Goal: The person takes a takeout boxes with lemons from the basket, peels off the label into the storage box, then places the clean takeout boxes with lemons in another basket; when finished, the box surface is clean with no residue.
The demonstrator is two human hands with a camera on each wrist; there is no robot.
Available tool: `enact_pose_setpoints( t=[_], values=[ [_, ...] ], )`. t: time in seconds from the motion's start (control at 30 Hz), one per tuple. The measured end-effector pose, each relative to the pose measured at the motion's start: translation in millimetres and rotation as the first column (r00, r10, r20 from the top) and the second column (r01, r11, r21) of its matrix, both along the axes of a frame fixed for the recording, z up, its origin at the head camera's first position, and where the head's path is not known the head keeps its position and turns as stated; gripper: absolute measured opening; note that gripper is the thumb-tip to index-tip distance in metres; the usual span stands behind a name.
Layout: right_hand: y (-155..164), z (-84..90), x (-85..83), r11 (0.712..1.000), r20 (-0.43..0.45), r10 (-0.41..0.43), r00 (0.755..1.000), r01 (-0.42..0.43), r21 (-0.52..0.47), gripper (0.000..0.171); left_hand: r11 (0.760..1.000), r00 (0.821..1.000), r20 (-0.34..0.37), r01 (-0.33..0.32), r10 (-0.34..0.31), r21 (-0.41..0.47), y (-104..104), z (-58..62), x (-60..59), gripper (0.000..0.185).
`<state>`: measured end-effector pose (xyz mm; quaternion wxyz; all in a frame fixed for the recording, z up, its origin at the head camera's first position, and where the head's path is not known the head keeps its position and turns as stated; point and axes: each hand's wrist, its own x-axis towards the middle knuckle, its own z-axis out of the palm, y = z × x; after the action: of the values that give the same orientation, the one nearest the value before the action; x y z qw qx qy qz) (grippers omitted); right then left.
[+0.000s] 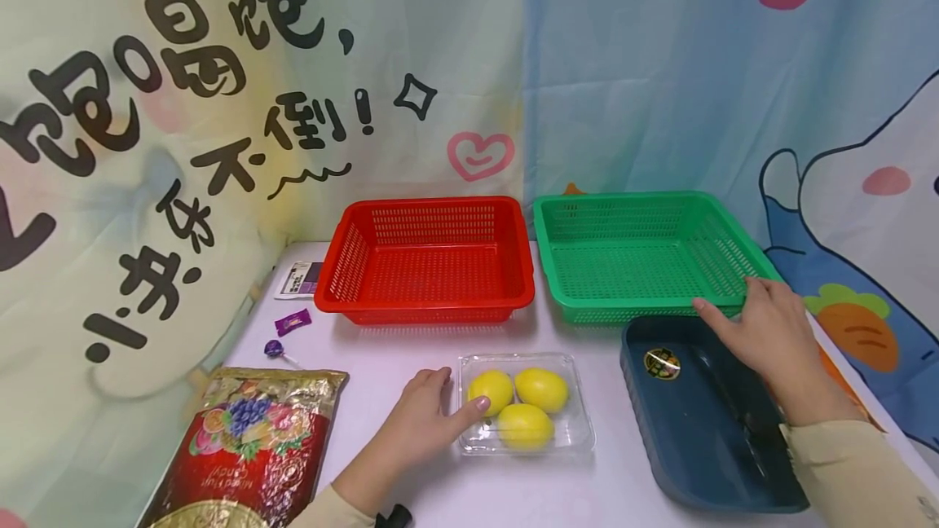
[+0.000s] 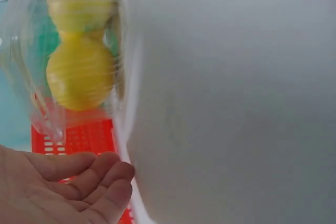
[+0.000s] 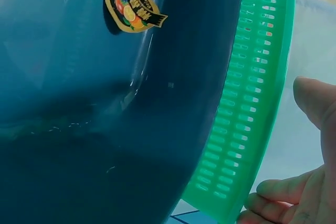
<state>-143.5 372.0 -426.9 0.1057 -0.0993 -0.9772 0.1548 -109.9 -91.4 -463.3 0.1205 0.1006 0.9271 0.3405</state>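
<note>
While left hand (image 1: 421,414) rests open against lemon tray (image 1: 579,430) | right hand (image 1: 763,324) loosely touches green basket (image 1: 565,226) (near rim), gripping nothing.

Two baskets (image 1: 429,263) (image 1: 645,255) stood side by side at the back of the table (image 1: 557,495). Before them lay a clear tray (image 1: 579,430) containing three lemons (image 1: 541,389). A dish (image 1: 697,430) lay to its right and a bag (image 1: 253,446) to its left.
</note>
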Motion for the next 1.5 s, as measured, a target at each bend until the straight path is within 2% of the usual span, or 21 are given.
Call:
enact_pose_setpoints(
  t=[0.37,0.7,0.87,1.13,1.33,1.5],
  values=[
    [1.8,-3.4,-2.5,1.000,0.012,-0.009,1.000,0.009,0.002,0.107,0.998,0.999,-0.036,0.003,-0.001,0.069,7.5,-14.0,-2.7,0.083],
    [-1.1,-6.0,-4.1,1.000,0.021,-0.028,0.999,0.028,-0.009,0.109,0.991,1.000,-0.007,-0.007,0.008,0.135,14.2,-16.3,-5.4,0.072],
    [-2.9,-7.6,-4.4,0.999,0.022,-0.033,0.999,0.033,-0.010,0.107,0.984,0.999,-0.022,-0.023,0.028,0.179,18.6,-17.8,-2.6,0.064],
    [-4.3,-8.3,-4.3,0.999,0.019,-0.036,0.999,0.036,-0.003,0.106,0.958,0.995,-0.078,-0.043,0.067,0.282,25.0,-17.7,2.3,0.055],
    [-5.0,-7.6,-4.9,0.999,0.022,-0.038,0.999,0.038,0.000,0.105,0.939,0.995,-0.042,-0.075,0.094,0.335,29.2,-15.8,4.4,0.054],
    [-4.5,-7.9,-5.1,0.999,0.029,-0.040,0.999,0.041,-0.007,0.105,0.912,0.993,-0.016,-0.101,0.117,0.398,31.2,-15.7,5.4,0.057]
  ],
)
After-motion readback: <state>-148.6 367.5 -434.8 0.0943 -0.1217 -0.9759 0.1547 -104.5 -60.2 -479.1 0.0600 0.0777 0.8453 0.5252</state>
